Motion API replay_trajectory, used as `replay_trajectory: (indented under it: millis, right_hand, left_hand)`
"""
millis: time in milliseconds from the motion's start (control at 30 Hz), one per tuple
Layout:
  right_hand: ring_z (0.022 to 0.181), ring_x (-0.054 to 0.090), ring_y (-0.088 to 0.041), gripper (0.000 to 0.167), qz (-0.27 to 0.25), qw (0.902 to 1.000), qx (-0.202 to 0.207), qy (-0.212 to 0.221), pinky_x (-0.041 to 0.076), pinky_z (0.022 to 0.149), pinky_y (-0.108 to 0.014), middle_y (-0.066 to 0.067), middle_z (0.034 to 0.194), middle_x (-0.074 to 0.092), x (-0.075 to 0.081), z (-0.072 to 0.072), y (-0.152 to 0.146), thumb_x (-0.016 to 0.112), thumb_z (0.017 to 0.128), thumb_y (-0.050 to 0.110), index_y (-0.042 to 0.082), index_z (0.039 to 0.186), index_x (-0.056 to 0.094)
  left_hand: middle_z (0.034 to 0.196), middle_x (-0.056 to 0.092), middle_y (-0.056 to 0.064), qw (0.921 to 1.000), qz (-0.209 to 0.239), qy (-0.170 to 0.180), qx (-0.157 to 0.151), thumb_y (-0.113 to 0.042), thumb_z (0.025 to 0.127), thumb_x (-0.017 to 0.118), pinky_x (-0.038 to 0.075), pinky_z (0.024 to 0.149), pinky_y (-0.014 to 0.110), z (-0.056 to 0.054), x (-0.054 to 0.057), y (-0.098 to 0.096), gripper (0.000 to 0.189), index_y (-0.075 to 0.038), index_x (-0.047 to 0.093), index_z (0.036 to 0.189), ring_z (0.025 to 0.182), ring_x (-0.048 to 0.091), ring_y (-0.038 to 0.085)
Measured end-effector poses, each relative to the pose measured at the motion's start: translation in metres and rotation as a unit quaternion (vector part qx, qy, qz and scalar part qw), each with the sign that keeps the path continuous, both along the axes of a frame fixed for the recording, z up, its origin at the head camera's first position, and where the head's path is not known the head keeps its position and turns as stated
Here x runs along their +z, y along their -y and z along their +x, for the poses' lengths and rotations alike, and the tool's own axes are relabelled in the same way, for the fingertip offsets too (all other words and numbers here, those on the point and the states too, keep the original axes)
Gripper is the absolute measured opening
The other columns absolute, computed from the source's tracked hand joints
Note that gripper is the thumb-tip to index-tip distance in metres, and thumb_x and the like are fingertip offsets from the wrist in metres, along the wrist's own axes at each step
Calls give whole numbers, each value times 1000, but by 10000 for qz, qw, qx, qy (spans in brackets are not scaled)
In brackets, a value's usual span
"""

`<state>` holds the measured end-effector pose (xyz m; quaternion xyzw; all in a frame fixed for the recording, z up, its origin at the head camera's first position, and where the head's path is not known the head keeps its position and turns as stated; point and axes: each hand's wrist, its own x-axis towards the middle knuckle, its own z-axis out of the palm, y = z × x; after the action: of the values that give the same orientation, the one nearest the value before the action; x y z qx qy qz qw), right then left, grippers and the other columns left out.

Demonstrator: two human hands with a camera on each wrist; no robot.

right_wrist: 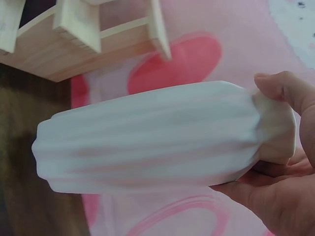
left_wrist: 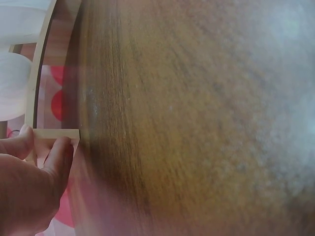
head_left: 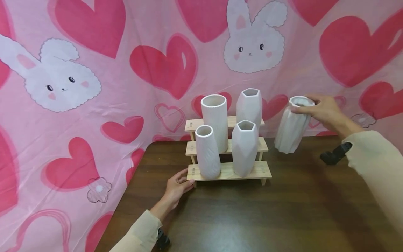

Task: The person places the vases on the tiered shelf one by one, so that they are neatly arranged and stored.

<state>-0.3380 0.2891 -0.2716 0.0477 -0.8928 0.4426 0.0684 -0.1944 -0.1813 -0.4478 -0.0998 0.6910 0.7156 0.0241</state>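
By its neck, my right hand grips a white fluted vase, slightly tilted, to the right of a three-step wooden display stand. The right wrist view shows the vase's wavy ribs and the thumb on its rim. My left hand pinches the front left corner of the stand's lowest step, with the thumb at the board and fingers by the leg. On the stand are a slim textured vase, a faceted vase, a straight cylindrical vase and another faceted vase.
The stand is on a dark brown wooden table. Behind the table hangs a pink cloth with hearts and rabbits. Black straps are on the wrists.
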Motion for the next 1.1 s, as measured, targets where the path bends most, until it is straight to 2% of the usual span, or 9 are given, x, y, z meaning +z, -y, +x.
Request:
replay_trajectory:
  millis: [200, 333, 433, 600, 700, 833, 1100]
  right_hand:
    - [82, 54, -9, 78, 9, 9999, 9, 156, 48, 61, -20, 21, 90, 58, 28, 7, -3, 76, 79, 47, 7, 140, 49]
    - [89, 51, -14, 82, 50, 9995, -29, 295, 50, 61, -20, 11, 103, 58, 50, 10, -5, 74, 80, 50, 11, 145, 44]
    - [96, 50, -20, 87, 35, 9989, -68, 453, 52, 61, -19, -2, 120, 52, 63, 11, -7, 73, 79, 53, 14, 149, 37]
    - [86, 55, -14, 94, -244, 9978, -162, 592, 54, 60, -19, -8, 128, 46, 80, 10, -8, 75, 76, 53, 15, 151, 33]
    - [82, 57, -10, 94, -466, 9970, -116, 614, 53, 59, -17, -6, 129, 47, 90, 7, -5, 78, 74, 49, 17, 151, 33]
    - [88, 54, -13, 94, -638, 9967, -31, 508, 52, 59, -13, -7, 131, 45, 106, 1, 3, 80, 73, 46, 18, 150, 35]
    - [97, 47, -18, 85, -987, 9945, 288, 219, 53, 61, -11, -7, 134, 43, 134, -12, 28, 83, 72, 40, 21, 145, 45]
  left_hand:
    - [114, 64, 24, 10000, -56, 18, -33, 0, 89, 66, 56, 87, 43, -2, -1, 1, 54, 0, 46, 139, 94, 67, 24]
    - [116, 63, 25, 10000, -65, -4, -48, 0, 89, 65, 56, 88, 44, -3, -1, 2, 54, 0, 46, 139, 95, 67, 24]
    - [116, 63, 25, 10000, -57, -17, -42, 1, 89, 65, 56, 88, 44, -4, -1, 2, 54, 0, 45, 140, 95, 66, 25]
    - [115, 63, 25, 10000, -37, -48, -57, 2, 89, 65, 56, 87, 43, -4, -1, 1, 55, 1, 44, 140, 96, 66, 27]
    - [113, 65, 24, 10000, -30, -23, -58, 1, 89, 65, 56, 87, 44, -2, 0, 1, 55, 2, 44, 140, 95, 66, 26]
    - [110, 66, 21, 10000, -28, 5, -68, 1, 89, 66, 56, 87, 44, -1, 0, 0, 56, 3, 43, 140, 93, 67, 27]
    - [114, 64, 25, 10000, -16, 36, 15, 0, 89, 66, 56, 88, 44, -2, 3, -3, 56, 1, 44, 140, 95, 67, 28]
